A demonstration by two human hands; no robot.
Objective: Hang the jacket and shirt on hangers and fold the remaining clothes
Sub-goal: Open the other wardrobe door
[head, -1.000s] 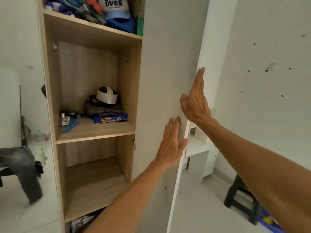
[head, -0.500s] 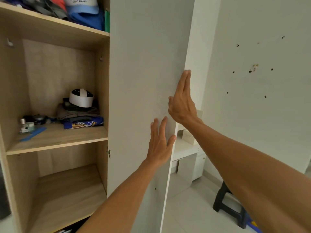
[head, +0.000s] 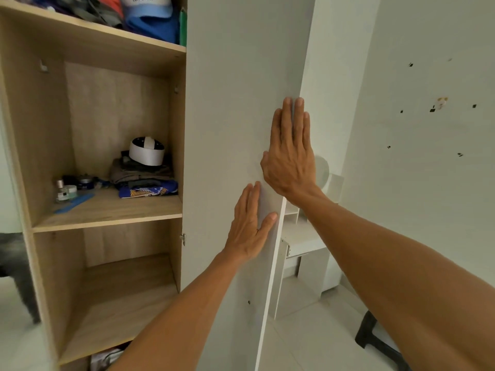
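Two bare arms reach in from the bottom of the view, and both hands are flat and empty. The left hand (head: 250, 223) lies palm-down on the white wardrobe door (head: 235, 103), fingers together, thumb out by the door's edge. Just above it the right hand (head: 290, 153) presses the same panel at that edge, fingers spread wide. Neither holds anything.

On progress, the judgement is that hanging has not begun: no hanger, jacket or shirt is visible, so the task's clothes are out of view or behind this door. Opening it looks like the step in hand.

Beside the door, the open wooden cabinet (head: 107, 220) shows three compartments. The lowest one is bare. The middle shelf carries one stack of folded clothes (head: 144, 180), one white headset (head: 146, 151) on top, and a few small jars (head: 67, 190), perhaps three, too small to count surely. The top shelf has a heap of caps and fabric (head: 144, 14).

At far left hangs one dark garment (head: 13, 253), blurred. Farther right stand one white desk (head: 302, 242) and one black stool (head: 375, 336).
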